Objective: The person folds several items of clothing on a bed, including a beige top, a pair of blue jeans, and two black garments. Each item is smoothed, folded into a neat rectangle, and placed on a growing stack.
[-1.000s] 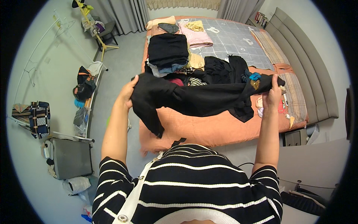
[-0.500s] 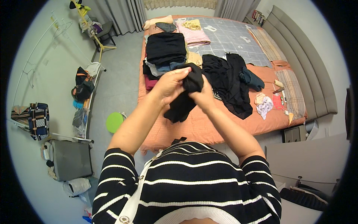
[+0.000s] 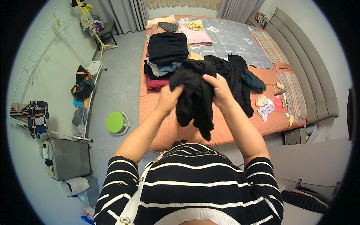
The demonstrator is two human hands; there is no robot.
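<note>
Left hand (image 3: pixel 170 99): closed on the left side of the black garment (image 3: pixel 192 99)
Right hand (image 3: pixel 222 91): pinching its right side, thumb in front
Black garment: bunched between both hands over the bed (image 3: pixel 150 104), near the folded stack (image 3: pixel 167 48)
Red item (image 3: pixel 278 103): on the bed, markings too small to read
Books (image 3: pixel 259 18): near the headboard (image 3: pixel 308 63), spines unreadable

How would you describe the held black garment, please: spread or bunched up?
Bunched up: the black garment hangs in rumpled folds between the left hand and right hand.
</note>
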